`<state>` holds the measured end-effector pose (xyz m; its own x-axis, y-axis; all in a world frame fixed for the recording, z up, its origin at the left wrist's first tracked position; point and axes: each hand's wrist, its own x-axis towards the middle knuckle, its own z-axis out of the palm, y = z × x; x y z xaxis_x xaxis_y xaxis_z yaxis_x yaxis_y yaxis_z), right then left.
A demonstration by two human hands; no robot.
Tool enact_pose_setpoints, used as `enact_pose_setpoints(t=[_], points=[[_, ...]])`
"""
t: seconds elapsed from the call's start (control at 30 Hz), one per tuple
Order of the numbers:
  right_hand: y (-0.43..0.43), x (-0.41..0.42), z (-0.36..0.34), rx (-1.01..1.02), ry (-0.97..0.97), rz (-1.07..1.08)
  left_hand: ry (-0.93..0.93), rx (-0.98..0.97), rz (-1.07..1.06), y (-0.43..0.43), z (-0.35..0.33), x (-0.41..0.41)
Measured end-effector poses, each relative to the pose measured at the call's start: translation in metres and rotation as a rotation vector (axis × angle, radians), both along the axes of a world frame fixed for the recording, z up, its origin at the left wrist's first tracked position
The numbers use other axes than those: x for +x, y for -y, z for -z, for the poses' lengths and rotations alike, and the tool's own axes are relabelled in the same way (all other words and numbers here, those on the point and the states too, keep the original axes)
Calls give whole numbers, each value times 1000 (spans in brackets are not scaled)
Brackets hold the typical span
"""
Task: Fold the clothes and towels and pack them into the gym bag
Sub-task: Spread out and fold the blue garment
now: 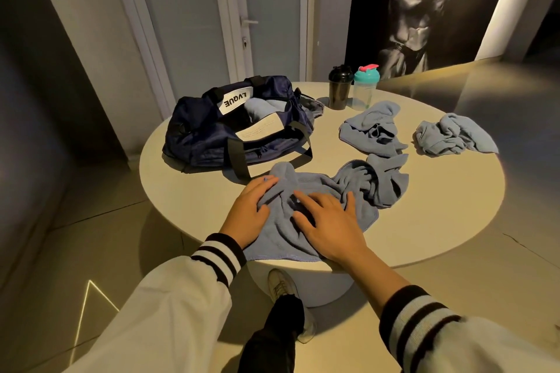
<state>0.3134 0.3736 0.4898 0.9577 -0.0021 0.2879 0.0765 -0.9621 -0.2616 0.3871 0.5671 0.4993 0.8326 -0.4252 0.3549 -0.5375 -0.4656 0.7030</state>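
Plainly the folding step is in hand: a blue towel (309,180) lies rumpled at the near edge of the round worktop (424,206), just in front of the navy gym bag (206,136), its near hem hanging a little over the rim. The left hand (250,209) and right hand (328,222) both rest palm-down on it, side by side, fingers (306,198) spread wide and flat, pressing the cloth and gripping nothing.

The towel is not yet square. Its right side is bunched in deep ridges and one corner curls up toward the bag. I'd judge the next move calls for smoothing those ridges outward, finding two corners and bringing one half over the other.

The cloth looks soft, with a short pile and a stitched edge; it will slump and slide rather than hold a crease.

The bag is limp fabric, unzipped and sagging, one folded towel (257,109) already inside and a black webbing strap (239,157) trailing toward the hands. Two more towels lie crumpled further right, a middle heap (371,129) and a far heap (451,135), well apart. Behind stand a black shaker (340,88) and a teal-lidded shaker (365,88), hard plastic, upright.
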Motion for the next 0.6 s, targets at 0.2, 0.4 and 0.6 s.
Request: enact_pose_setpoints(t=[0.2,0.4,0.6], points=[[1,2,3,-27,-10,39,117,130,-184,-10,-4,9],[1,1,3,-17,-7,46,287,341,-530,-16,-10,3],[3,1,8,61,173,70,-2,643,-147,13,2,-24]])
